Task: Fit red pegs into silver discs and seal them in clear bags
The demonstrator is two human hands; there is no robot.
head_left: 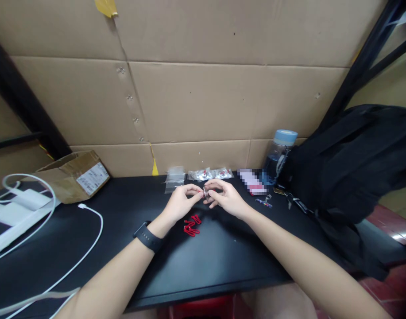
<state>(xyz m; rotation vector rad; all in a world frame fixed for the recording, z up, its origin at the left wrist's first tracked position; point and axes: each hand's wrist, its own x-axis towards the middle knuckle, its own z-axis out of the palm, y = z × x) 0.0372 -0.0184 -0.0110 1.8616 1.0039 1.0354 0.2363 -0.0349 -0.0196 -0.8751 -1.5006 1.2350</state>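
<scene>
Above the middle of the black table my right hand [230, 199] is closed on a small round, clear, shiny disc [206, 193], its fingers curled round the edge. My left hand [180, 204], with a black watch on the wrist, meets it from the left. Thumb and forefinger pinch a tiny red piece that looks like the end of a red cord, right at the disc. Several looped red cords [191, 225] lie on the table below the hands. Just beyond the fingers sit round, shiny pieces in clear packets [210, 173], beside a stack of clear plastic bags [175, 178].
An open cardboard box [73, 177] and a white power strip [21, 217] with white cables [98, 230] occupy the left. At right stand a blue-lidded bottle [279, 155] and a black backpack [349, 164], near keys [289, 201] and a small colourful strap [264, 203]. Cardboard [196, 102] lines the back.
</scene>
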